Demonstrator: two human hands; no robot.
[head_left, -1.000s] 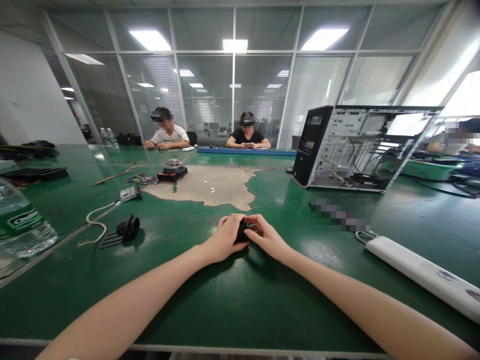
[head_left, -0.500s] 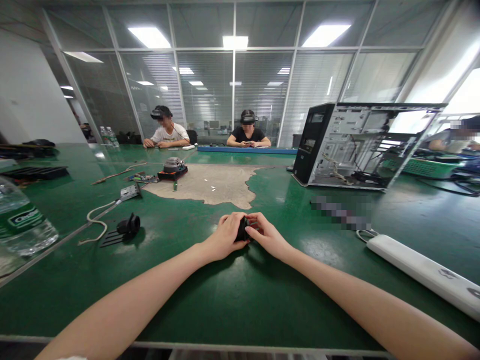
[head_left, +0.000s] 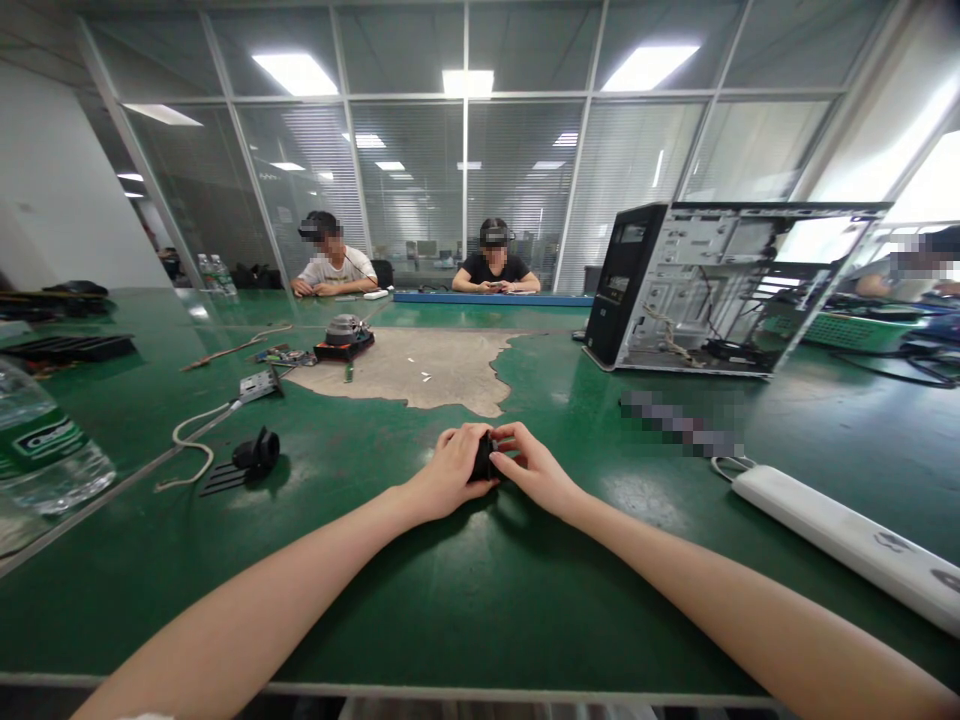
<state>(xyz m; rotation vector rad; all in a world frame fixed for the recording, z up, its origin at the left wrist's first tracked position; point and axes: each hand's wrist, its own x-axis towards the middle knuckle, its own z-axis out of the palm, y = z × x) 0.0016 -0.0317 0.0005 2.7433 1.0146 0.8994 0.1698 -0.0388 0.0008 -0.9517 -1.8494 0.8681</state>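
Note:
A small black part [head_left: 484,458] is held between my hands, low over the green table [head_left: 465,610] or resting on it. My left hand [head_left: 450,472] wraps round its left side, fingers over the top and thumb underneath. On its right side, my right hand [head_left: 534,468] grips it with thumb and fingertips. Much of the part is hidden by my fingers. To the left of my left hand lies a black round piece with prongs [head_left: 256,455].
An open computer case [head_left: 630,290] stands at the right, with a white power strip [head_left: 840,535] nearer. A water bottle [head_left: 52,440], a metal bracket with a cable [head_left: 259,385] and a dark motor-like unit [head_left: 345,338] are left. Two people sit opposite.
The view has shifted very slightly. Both my hands keep the same grip on the black part, and nothing on the table has visibly moved.

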